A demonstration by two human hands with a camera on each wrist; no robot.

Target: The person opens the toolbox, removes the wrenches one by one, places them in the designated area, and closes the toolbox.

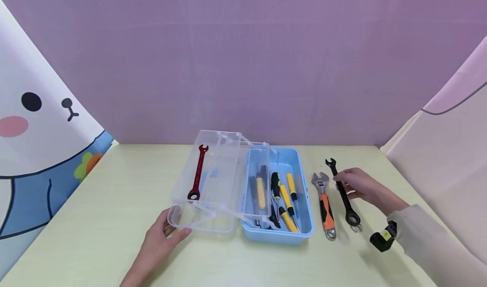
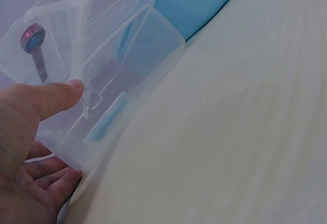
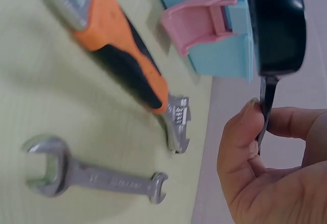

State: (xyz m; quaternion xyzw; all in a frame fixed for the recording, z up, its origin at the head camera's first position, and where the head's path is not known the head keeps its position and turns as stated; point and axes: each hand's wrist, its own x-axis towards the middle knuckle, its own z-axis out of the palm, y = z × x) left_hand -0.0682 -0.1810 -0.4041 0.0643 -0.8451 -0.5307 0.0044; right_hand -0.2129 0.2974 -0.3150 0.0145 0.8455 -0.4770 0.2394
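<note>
My right hand (image 1: 361, 183) pinches a black combination wrench (image 1: 344, 198) between thumb and fingers, raised over the table on the right. My left hand (image 1: 161, 240) grips the front left corner of a clear plastic lid (image 1: 179, 181), thumb on top and fingers underneath. That lid is swung over to the left of a light blue toolbox (image 1: 279, 237) and partly overlaps it. A red combination wrench (image 1: 198, 170) lies in the lid. Several yellow-and-black screwdrivers (image 1: 287, 196) lie inside the toolbox.
An adjustable wrench (image 1: 326, 211) with an orange and black handle lies right of the toolbox. Beside it in the right wrist view is a small silver open-end wrench (image 3: 110, 179). The toolbox has a pink latch (image 3: 196, 22). A purple curtain (image 1: 243, 67) stands behind the table.
</note>
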